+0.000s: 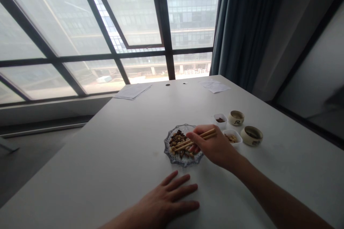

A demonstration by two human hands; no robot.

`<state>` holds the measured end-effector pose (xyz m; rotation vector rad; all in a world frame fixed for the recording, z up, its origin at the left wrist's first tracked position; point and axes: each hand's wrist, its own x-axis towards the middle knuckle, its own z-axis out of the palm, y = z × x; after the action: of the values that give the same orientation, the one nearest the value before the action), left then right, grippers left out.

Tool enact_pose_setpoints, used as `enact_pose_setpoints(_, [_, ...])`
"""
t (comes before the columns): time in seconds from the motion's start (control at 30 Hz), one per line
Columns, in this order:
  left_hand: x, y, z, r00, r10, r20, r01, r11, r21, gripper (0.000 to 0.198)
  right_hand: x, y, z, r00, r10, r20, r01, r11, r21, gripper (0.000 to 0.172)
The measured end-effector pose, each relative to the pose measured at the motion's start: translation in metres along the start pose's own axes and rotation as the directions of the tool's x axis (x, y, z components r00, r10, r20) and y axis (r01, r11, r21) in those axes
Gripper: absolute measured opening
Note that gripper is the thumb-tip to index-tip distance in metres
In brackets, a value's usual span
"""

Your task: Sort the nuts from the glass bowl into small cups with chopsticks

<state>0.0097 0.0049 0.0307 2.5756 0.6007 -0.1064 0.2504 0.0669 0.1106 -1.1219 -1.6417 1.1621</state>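
Note:
My right hand [212, 145] grips a pair of wooden chopsticks [185, 144], their tips down among mixed nuts and seeds [180, 150] on a scalloped glass plate [167, 155]. Whether the tips pinch a piece is too small to tell. My left hand [170, 198] lies on the table just in front of the plate, fingers spread, holding nothing. Right behind the right hand stands a white dish [238, 142] with pale brown pieces in it, partly covered by the hand. Another white dish [220, 123] farther back holds a few dark pieces.
Two cream cups with dark characters, a rear cup [236, 118] and a nearer cup [252, 139], stand right of the dishes. Paper sheets [133, 91] lie at the far left of the white table [113, 143], and more papers [216, 86] at the far right. Windows rise beyond.

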Motion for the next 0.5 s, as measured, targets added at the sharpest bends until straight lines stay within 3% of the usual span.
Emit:
enact_pose_setpoints(0.13, [0.000, 0.000, 0.000, 0.999, 0.023, -0.033, -0.023, 1.000, -0.007, 0.072, 0.003, 0.009, 0.006, 1.000, -0.018, 0.014, 0.018, 1.000, 0.014, 0.046])
enact_pose_setpoints(0.23, [-0.001, 0.000, 0.001, 0.999, 0.019, -0.036, -0.019, 1.000, -0.001, 0.072, 0.002, 0.007, -0.001, 0.999, -0.032, -0.026, 0.032, 0.999, -0.002, 0.049])
enact_pose_setpoints(0.4, [0.000, -0.002, 0.001, 1.000, 0.014, -0.006, -0.014, 1.000, 0.003, 0.074, -0.009, -0.021, -0.051, 0.980, -0.027, -0.199, -0.002, 0.989, -0.146, 0.045])
enact_pose_setpoints(0.5, [0.000, -0.001, 0.000, 0.999, 0.010, -0.030, -0.010, 1.000, 0.006, 0.071, -0.020, -0.035, -0.090, 0.919, -0.017, -0.394, -0.090, 0.964, -0.251, 0.043])
